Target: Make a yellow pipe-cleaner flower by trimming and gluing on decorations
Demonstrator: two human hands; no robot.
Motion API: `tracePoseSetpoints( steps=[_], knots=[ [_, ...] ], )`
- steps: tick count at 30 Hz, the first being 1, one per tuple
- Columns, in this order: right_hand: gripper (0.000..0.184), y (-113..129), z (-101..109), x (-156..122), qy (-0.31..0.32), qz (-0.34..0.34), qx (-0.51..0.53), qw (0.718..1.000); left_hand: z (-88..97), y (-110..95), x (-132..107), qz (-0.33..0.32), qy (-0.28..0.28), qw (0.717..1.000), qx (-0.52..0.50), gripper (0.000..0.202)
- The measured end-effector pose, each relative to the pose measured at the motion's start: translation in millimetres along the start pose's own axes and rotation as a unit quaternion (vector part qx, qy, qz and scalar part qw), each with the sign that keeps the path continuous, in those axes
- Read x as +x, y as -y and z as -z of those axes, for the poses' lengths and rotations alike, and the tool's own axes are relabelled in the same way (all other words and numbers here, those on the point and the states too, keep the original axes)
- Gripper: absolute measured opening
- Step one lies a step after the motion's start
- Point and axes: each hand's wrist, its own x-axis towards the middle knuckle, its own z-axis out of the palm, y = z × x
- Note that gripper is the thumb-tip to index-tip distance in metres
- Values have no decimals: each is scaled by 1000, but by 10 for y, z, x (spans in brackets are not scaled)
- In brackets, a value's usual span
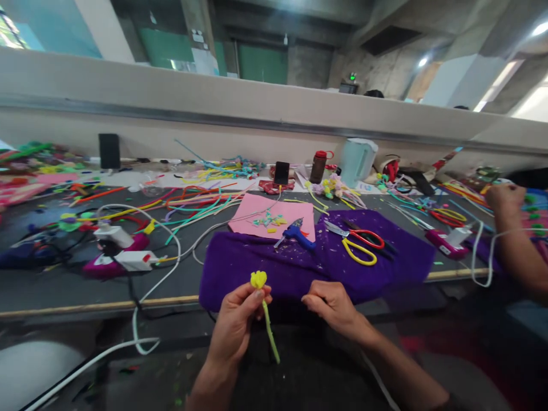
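Note:
My left hand (240,314) pinches a yellow pipe-cleaner flower (258,279) just below its head, and the green stem (270,334) hangs down at a slant. To the right, apart from the flower, my right hand (331,305) is closed, thumb against curled fingers; I cannot see whether anything is inside. Both hands are at the near edge of a purple cloth (265,260). On it lie a blue glue gun (297,235) and scissors (362,245) with red and yellow handles, blades parted. A pink sheet (248,214) behind carries small yellow and teal pieces (269,220).
Power strips with white plugs (137,260) and looping cables sit left; another power strip (447,244) is right. Behind are loose pipe cleaners (201,200), a phone (281,173), a red-capped bottle (318,166) and a pitcher (357,161). Another person's arm (516,245) reaches in from the right.

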Motion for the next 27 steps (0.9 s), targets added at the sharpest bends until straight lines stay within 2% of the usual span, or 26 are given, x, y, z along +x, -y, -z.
tracePoseSetpoints(
  steps=[2, 5, 6, 7, 8, 11, 14, 19, 23, 27],
  knots=[
    [23, -64, 216, -18, -18, -3, -40, 999, 15, 7, 8, 2, -4, 1000, -5, 18],
    [19, -284, 677, 6, -60, -22, -142, 988, 54, 23, 31, 5, -15, 1000, -10, 18],
    [19, -390, 846, 30, -68, -40, -211, 974, 64, 26, 44, 5, -17, 1000, -11, 18],
    [21, -504, 1010, 62, -89, -64, -304, 946, 72, 26, 58, 7, -17, 1000, -13, 18],
    [23, -621, 1159, 100, -95, -94, -405, 904, 77, 24, 72, 9, -15, 1000, -14, 18],
    [25, -920, 1459, 218, -78, -129, -476, 866, 78, 0, 114, 12, -8, 1000, -20, 18],
    [22, -1070, 1528, 303, -18, -151, -517, 843, 78, -10, 136, 9, -8, 1000, -22, 18],
    [22, -1109, 1438, 434, 38, -169, -570, 803, 66, 42, 143, 10, 18, 1000, -7, 19],
    [19, -1076, 1433, 527, 51, -164, -594, 786, 41, 37, 146, 8, 37, 999, 11, 20],
    [21, -931, 1551, 444, 31, -166, -612, 773, 43, -30, 129, 8, 45, 999, -9, 20]
  ],
)
